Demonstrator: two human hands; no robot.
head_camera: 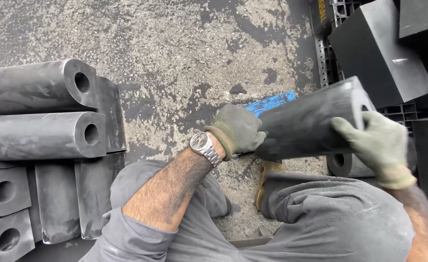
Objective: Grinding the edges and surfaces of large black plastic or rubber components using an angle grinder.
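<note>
I see both gloved hands on one black rubber block (311,123), held above the lap over the floor (184,58). Left hand (238,130) closed round its near end, wristwatch (203,144) on that wrist. Right hand (381,145) wrapped over the far holed end. Stack of similar holed blocks (44,140) lies well apart at left.

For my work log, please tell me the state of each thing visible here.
Left hand: gloved, grip shut on the held block's near end.
Right hand: gloved, gripping its far end.
Black D-shaped rubber block with a hole: held, tilted.
Similar blocks: stacked, lying.
</note>
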